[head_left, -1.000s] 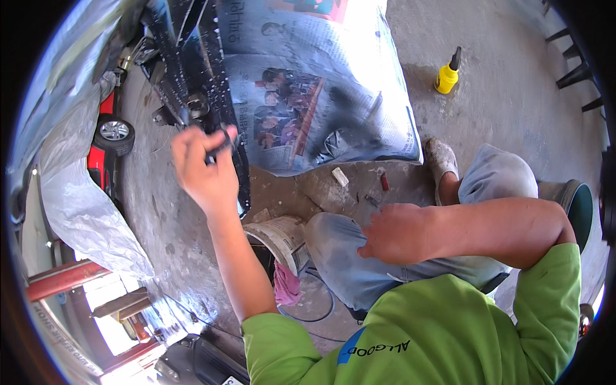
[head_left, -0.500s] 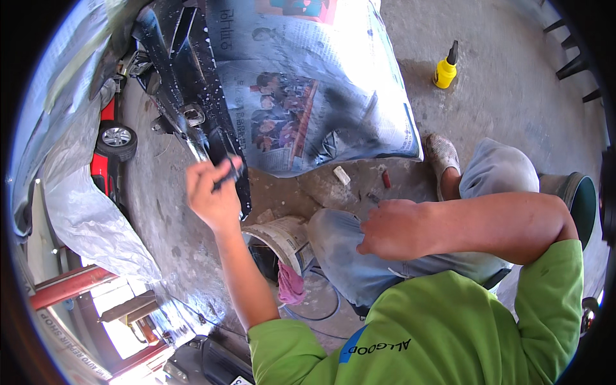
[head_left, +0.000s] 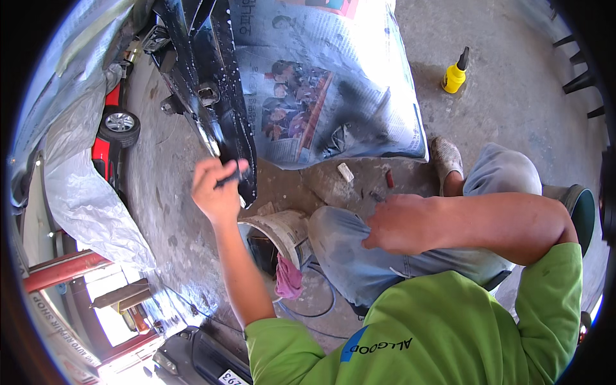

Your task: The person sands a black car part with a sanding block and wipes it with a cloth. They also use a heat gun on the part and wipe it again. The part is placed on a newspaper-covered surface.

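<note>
My left hand (head_left: pixel 217 192) is closed around a small, thin dark piece (head_left: pixel 232 176) whose kind I cannot make out; motion blurs it. The hand is at the near end of a long black car body panel (head_left: pixel 221 83), which is wet with droplets and has a bare, light edge. Whether the dark piece touches the panel is hard to tell. My right hand (head_left: pixel 404 221) lies on my bent knee with its fingers curled in. What it holds, if anything, is hidden; a small dark bit shows by its knuckles.
Newspaper-covered padding (head_left: pixel 385 109) lies beside the panel. On the floor are a yellow bottle (head_left: pixel 454 78), a white block (head_left: pixel 345 172) and a red piece (head_left: pixel 389 178). A bucket (head_left: pixel 292 228) with a pink rag (head_left: pixel 289 277) stands near my knee; a green bucket (head_left: pixel 581 212) is at right.
The view has shifted slightly, so the panel appears farther right. My left hand remains near the panel's near end, still holding the dark piece. My right hand stays on my knee.
</note>
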Demonstrator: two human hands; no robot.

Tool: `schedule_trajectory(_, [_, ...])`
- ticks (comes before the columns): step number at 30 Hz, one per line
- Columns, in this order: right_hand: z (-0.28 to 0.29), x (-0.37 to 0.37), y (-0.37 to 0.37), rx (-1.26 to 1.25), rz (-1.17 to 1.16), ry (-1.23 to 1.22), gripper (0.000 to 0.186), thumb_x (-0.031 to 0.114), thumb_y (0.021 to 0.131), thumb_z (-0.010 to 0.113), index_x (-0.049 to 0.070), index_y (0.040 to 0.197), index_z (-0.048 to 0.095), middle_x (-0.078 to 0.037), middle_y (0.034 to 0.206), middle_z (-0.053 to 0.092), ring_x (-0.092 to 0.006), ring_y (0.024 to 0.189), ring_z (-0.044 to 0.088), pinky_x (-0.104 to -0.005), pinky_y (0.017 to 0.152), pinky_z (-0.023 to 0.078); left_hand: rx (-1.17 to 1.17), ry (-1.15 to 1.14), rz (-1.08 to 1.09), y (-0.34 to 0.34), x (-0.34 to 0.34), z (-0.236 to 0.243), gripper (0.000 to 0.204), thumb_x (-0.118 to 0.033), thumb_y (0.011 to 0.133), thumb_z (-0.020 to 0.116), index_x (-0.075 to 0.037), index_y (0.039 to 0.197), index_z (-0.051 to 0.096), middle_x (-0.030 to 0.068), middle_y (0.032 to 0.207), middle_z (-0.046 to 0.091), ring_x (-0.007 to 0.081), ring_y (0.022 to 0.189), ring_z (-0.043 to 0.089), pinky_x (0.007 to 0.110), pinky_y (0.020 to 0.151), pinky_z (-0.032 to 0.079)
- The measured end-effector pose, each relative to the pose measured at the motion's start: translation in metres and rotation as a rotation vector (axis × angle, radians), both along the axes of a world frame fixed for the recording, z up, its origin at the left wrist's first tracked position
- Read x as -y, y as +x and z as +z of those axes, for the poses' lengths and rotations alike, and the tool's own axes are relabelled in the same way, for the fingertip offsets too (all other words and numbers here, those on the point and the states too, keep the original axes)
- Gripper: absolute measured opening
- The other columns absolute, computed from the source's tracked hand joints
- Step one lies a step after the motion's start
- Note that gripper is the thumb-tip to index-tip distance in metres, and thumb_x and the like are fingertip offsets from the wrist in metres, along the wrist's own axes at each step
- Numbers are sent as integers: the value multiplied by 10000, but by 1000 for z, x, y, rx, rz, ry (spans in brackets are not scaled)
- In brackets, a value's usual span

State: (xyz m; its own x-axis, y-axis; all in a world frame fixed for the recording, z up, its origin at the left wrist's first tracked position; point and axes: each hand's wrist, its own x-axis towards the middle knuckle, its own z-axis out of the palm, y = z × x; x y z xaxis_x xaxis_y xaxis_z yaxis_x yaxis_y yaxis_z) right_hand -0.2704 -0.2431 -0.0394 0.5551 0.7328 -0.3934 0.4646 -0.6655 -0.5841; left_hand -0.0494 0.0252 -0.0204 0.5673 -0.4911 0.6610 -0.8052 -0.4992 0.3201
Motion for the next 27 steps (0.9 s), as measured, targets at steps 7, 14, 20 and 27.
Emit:
schedule_trajectory(7, [-12, -7, -5, -105, 76, -73, 450, 123, 908, 571, 204, 1335, 690, -128, 1181, 673, -355, 1142, 649, -458, 932, 547, 0, -53, 58, 7, -29, -13, 300, 38, 596, 942, -53, 814, 757, 69, 866, 656, 211, 816, 629, 346, 745, 541])
schedule_trajectory(14, [-5, -8, 0, 1, 25, 55, 481, 100, 904, 575, 208, 1363, 670, -110, 1167, 672, -344, 1149, 644, -446, 961, 527, 17, -123, 22, 11, 10, 18, 266, 126, 655, 880, -31, 825, 747, 75, 888, 663, 182, 811, 638, 306, 743, 540])
schedule_trajectory(20, [-9, -6, -9, -44, 80, -78, 468, 111, 906, 573, 211, 1351, 677, -79, 1117, 672, -330, 1112, 660, -458, 924, 535, -318, -260, -37, -35, -58, -51, 234, 74, 677, 890, -35, 824, 744, 69, 873, 656, 172, 773, 638, 296, 703, 536])
schedule_trajectory(27, [-12, -10, -10, -35, 29, -14, 476, 109, 909, 587, 205, 1369, 661, -101, 1149, 662, -340, 1056, 685, -464, 894, 554, -2, -57, -222, 14, 28, 31, 260, 98, 666, 867, -24, 876, 774, 72, 857, 637, 176, 742, 617, 288, 660, 509])
